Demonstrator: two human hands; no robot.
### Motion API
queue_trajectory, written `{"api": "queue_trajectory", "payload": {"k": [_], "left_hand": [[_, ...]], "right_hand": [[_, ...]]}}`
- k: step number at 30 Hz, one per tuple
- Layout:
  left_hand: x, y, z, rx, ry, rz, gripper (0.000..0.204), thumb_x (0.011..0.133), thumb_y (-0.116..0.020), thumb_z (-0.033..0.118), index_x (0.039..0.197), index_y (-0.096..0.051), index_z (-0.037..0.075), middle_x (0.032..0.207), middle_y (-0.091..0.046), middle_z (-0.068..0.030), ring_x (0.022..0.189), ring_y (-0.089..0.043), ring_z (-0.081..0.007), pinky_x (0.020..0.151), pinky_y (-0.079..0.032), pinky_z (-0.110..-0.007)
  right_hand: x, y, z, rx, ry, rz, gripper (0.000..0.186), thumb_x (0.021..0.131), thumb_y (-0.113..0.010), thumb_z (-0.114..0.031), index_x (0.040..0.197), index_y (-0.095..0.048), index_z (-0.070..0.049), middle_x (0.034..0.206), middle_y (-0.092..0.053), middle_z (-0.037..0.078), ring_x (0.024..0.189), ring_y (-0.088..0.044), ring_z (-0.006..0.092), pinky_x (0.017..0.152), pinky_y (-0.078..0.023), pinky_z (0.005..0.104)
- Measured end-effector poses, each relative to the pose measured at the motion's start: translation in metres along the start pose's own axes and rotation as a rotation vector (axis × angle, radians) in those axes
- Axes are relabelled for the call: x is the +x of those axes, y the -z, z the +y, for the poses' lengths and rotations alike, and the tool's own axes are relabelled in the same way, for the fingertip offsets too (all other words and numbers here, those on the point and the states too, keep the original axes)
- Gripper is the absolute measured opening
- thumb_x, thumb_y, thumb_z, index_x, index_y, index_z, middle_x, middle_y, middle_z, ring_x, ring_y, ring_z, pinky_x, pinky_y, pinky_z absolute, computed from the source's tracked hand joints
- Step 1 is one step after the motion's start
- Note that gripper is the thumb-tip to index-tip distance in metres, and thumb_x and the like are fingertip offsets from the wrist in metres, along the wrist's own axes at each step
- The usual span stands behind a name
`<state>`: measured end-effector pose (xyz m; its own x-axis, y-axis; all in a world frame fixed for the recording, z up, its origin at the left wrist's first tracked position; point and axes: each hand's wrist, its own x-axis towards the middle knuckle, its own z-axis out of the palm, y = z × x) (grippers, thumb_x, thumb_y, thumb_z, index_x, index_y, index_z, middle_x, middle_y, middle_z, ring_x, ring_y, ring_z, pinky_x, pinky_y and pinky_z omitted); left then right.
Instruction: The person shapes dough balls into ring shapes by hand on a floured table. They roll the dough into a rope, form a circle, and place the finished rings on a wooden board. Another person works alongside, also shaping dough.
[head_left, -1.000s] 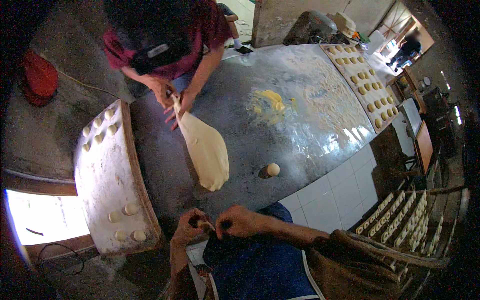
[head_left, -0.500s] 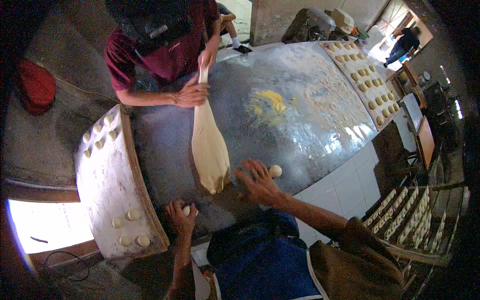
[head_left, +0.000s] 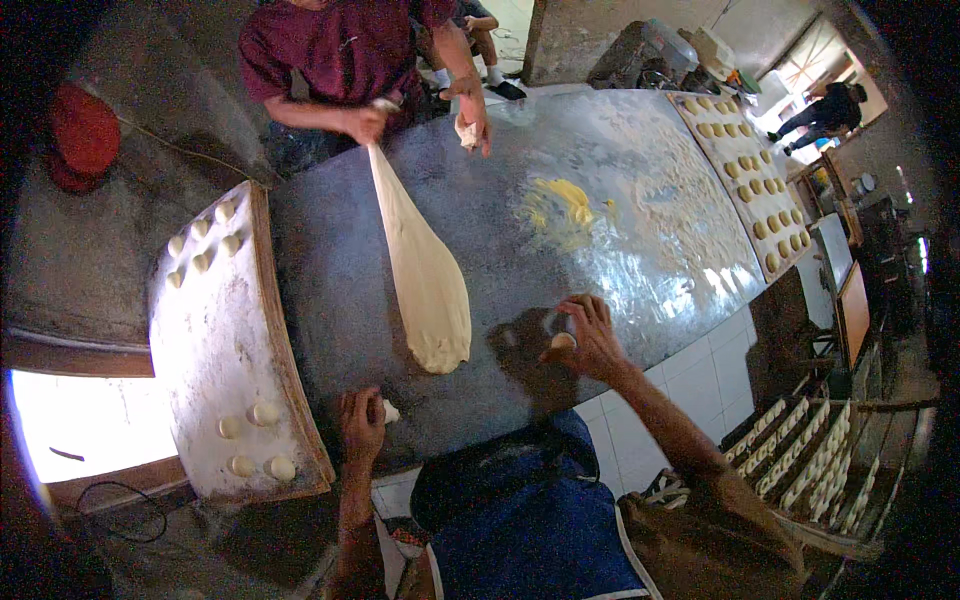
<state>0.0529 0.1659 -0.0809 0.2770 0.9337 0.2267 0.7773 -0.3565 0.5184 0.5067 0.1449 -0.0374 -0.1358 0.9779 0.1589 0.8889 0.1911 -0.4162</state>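
My left hand (head_left: 362, 422) is curled on a small lump of dough (head_left: 390, 410) near the table's front edge. My right hand (head_left: 590, 338) cups a round dough ball (head_left: 563, 342) on the grey metal table (head_left: 520, 270). Between and beyond my hands lies a long sheet of dough (head_left: 430, 300), narrowing toward the other person's hand (head_left: 365, 125), which grips its end. That person's other hand (head_left: 470, 118) holds a small dough piece above the table's far edge.
A floured board with dough pieces (head_left: 205, 340) stands at the left; another tray of dough rounds (head_left: 760, 200) lies at the back right. A rack of trays (head_left: 815, 460) is at lower right. A person in dark clothes (head_left: 820, 115) is by the doorway.
My hands moved apart from their earlier meeting near my apron, the right reaching right onto the ball. The co-worker's hands separated, one rising right with dough. The dough sheet straightened lengthwise.
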Motion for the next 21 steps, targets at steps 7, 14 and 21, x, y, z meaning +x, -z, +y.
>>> {"api": "queue_trajectory", "payload": {"k": [7,14,21], "left_hand": [[0.01,-0.084,0.065,-0.078,0.271,0.226,0.014,0.096,-0.06,0.01,0.099,-0.05,0.001,0.094,-0.054,-0.0166,0.088,-0.056,-0.0324,0.086,-0.045,-0.047],[0.02,-0.04,0.009,-0.22,0.308,0.041,0.023,0.09,-0.066,0.007,0.101,-0.046,0.002,0.089,-0.05,-0.014,0.084,-0.054,-0.0305,0.078,-0.045,-0.047],[-0.013,-0.053,0.025,-0.088,0.008,0.012,0.036,0.09,-0.068,0.008,0.112,-0.041,0.002,0.093,-0.049,-0.0147,0.082,-0.053,-0.0308,0.078,-0.045,-0.048]], "right_hand": [[0.032,-0.064,-0.082,-0.016,-0.088,0.103,0.053,0.083,-0.072,-0.046,0.106,-0.056,-0.001,0.103,-0.051,0.018,0.104,-0.048,0.0365,0.093,-0.037,0.0506],[0.019,-0.013,0.002,-0.079,0.199,-0.344,0.049,0.09,-0.064,-0.04,0.12,-0.055,-0.002,0.125,-0.05,0.022,0.12,-0.048,0.0406,0.103,-0.034,0.0587],[-0.025,-0.084,-0.017,0.824,-0.243,-0.371,0.033,0.088,-0.068,-0.034,0.091,-0.052,-0.005,0.091,-0.05,0.014,0.096,-0.051,0.0344,0.091,-0.04,0.0479]]}}
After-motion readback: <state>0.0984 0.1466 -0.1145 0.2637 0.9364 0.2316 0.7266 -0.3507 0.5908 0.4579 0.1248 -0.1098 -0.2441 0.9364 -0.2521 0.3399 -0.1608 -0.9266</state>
